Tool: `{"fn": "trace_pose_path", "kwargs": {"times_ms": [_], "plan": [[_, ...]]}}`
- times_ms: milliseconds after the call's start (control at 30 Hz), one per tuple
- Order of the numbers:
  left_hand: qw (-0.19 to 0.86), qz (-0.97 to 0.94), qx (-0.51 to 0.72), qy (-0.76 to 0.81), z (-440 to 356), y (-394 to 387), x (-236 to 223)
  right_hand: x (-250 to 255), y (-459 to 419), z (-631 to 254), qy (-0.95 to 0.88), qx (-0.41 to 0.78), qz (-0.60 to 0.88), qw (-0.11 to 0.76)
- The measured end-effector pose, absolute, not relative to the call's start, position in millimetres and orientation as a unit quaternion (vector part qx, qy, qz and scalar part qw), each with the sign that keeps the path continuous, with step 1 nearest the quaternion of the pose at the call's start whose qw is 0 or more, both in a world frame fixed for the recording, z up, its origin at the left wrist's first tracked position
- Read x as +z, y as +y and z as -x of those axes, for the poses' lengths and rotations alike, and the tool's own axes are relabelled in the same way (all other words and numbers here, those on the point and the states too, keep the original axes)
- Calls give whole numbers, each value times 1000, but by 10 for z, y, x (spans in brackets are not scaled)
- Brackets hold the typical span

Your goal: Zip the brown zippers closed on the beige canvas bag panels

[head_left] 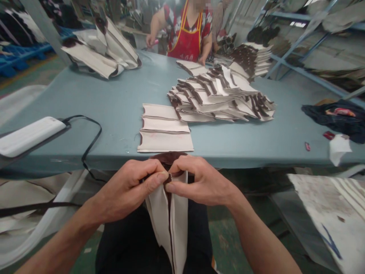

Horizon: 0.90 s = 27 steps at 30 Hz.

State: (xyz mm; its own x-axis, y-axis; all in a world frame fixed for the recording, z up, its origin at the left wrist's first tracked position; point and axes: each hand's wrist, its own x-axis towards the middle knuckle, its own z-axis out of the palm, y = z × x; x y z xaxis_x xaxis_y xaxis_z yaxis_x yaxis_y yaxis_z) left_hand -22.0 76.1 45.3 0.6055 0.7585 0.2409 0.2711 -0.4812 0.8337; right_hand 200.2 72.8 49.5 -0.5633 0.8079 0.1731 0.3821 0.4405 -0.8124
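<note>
Between my hands hangs a cream fabric piece [179, 224] with a dark brown lining, its lower end dropping over my lap. My left hand [142, 182] pinches the top edge of it between thumb and forefinger. Close beside, almost touching, my right hand [196, 180] pinches the same edge. The brown inside shows just above my fingertips, against the table edge. Directly ahead on the table lie flat cream fabric pieces [167, 140], overlapping in a short row.
A large heap of cream and brown pieces [211, 95] covers the blue-green table [119, 95]. Folded pieces [94, 57] sit at the far left. A white device with a black strap [31, 137] lies left. Across the table stands a person in a red apron [185, 38].
</note>
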Motion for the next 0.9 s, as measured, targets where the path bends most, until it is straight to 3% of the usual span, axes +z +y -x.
{"fn": "trace_pose_path", "kwargs": {"times_ms": [233, 667, 900], "plan": [[413, -800, 269, 343, 286, 733, 475, 436, 697, -1995, -704, 503, 412, 286], [260, -857, 286, 341, 223, 629, 561, 347, 595, -1971, -667, 541, 370, 354], [208, -875, 288, 329, 208, 596, 505, 348, 572, -1993, -669, 544, 368, 348]]}}
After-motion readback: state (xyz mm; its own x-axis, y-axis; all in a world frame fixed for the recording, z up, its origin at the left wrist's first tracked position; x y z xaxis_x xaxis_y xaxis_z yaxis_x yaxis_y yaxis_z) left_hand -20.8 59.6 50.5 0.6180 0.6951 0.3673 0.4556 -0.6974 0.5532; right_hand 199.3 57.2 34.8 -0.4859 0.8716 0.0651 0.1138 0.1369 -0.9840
